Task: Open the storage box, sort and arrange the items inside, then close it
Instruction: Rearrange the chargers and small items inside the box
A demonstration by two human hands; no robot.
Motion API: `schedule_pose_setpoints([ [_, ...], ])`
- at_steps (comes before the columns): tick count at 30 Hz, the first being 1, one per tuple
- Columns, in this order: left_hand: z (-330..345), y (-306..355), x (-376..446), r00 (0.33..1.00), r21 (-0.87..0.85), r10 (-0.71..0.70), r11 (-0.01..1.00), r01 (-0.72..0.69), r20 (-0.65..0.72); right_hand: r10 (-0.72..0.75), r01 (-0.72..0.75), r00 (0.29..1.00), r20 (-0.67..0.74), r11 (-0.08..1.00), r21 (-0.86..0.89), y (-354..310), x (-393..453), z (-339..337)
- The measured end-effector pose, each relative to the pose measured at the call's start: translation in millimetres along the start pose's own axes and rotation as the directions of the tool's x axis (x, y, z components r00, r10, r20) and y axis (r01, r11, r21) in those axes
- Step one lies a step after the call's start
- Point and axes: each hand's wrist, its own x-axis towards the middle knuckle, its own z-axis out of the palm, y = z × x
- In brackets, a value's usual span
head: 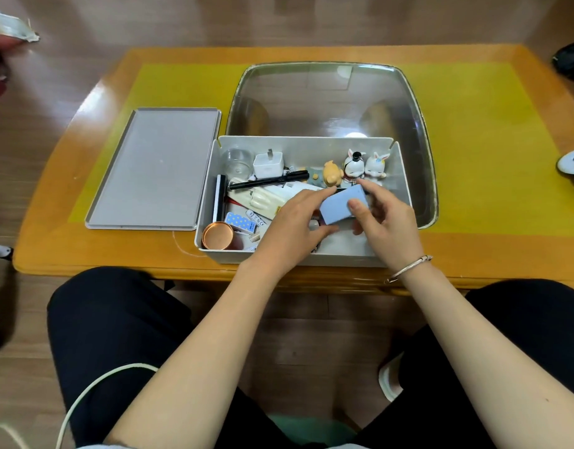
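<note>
Wooden counter (94, 251) with yellow mat, on a wood floor. Storage box (303, 258) already open, lid (151, 168) set flat just left of it. Sorting underway: both grips, left hand (292, 230) and right hand (384, 218), pinching a blue case (342, 205) above the box. Figurines (357, 168) lined along the back wall; pen (268, 180), charger (268, 164), copper tin (218, 235) still jumbled. Arranging and closing left
</note>
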Motion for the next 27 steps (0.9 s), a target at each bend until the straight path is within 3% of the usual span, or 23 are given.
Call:
schedule_pose_setpoints([
  [3,0.4,0.1,-0.3,1.0,0.045,0.027,0.999,-0.027,0.002,0.044,-0.045,0.999,0.006,0.993,0.108,0.2,1.5,-0.6],
  [9,-7.2,4.1,-2.1,0.986,-0.218,-0.126,0.965,0.147,0.111,0.031,-0.045,0.997,0.076,0.979,0.199,2.0,3.3,-3.8],
  [16,-8.5,2.5,-0.8,0.974,-0.283,-0.136,0.941,0.184,0.179,0.045,-0.079,0.992,0.12,0.953,0.294,-0.6,4.5,-5.6],
  [21,-3.3,-0.8,-0.6,0.977,-0.21,-0.115,0.966,0.152,0.178,0.072,-0.113,0.988,0.139,0.943,0.314,-1.0,6.9,-8.3],
  [27,-0.3,1.5,-3.0,0.987,-0.011,0.04,0.999,-0.039,0.155,0.087,-0.126,0.985,0.147,0.952,0.278,-0.7,5.4,-5.2],
])
